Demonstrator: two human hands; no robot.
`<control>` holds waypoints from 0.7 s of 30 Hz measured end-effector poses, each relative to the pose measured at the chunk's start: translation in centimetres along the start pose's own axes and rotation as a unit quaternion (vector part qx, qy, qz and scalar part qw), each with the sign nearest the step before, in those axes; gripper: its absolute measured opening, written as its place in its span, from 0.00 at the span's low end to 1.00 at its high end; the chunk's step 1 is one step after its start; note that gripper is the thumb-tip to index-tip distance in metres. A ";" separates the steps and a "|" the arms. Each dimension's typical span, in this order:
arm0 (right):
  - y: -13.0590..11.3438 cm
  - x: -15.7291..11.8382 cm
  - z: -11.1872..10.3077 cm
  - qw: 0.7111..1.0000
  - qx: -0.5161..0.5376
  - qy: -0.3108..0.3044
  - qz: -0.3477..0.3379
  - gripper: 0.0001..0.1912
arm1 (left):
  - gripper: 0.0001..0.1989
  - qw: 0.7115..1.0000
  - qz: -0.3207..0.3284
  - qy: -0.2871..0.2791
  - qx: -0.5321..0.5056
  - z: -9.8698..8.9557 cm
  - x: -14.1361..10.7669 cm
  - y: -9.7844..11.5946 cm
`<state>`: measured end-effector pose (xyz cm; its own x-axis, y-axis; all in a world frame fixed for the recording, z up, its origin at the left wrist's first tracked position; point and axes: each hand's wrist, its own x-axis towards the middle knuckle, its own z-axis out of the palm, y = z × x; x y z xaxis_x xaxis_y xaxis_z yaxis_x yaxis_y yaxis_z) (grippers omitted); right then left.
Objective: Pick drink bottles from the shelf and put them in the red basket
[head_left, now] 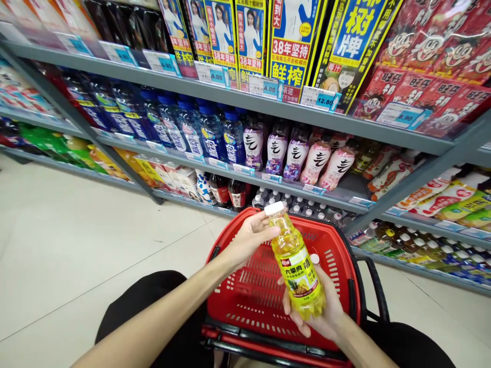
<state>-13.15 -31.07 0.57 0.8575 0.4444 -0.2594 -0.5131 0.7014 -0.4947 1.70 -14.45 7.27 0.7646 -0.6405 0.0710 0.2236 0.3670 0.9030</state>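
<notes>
A yellow drink bottle (297,271) with a white cap and a pineapple picture on its label is held tilted over a red shopping basket (249,273). My right hand (322,306) is wrapped round its lower part from beneath and behind. Fingers of my left hand (255,237) close on the neck, just below the cap. Behind the bottle, near my right hand, a second white cap (315,258) shows; what it belongs to is mostly hidden.
Beyond the basket runs a grey shelf (230,92) stocked with blue-capped bottles (232,135), purple and pink labelled bottles (295,153), yellow and black cartons (251,36) and red packs (433,92). A black basket handle (378,291) sticks out right. My knees flank the basket.
</notes>
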 end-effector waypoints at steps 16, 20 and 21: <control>-3.1 -2.0 -2.1 0.489 -0.831 0.160 0.211 0.17 | 0.16 0.706 -0.076 -0.119 0.694 -5.2 3.1 -7.4; -3.8 -1.9 -1.0 0.486 -0.843 0.150 0.176 0.21 | 0.13 0.606 -0.145 -0.143 0.769 -7.2 4.8 -12.6; -4.0 -1.9 -0.8 0.483 -0.845 0.150 0.176 0.21 | 0.12 0.588 -0.160 -0.147 0.779 -7.7 5.2 -13.8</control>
<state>-12.65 -35.17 2.37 0.8251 0.0919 -0.5575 -0.0834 -0.9561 -0.2810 7.28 -17.64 -8.10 0.6453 -0.6819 -0.3444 -0.6731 -0.7207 0.1658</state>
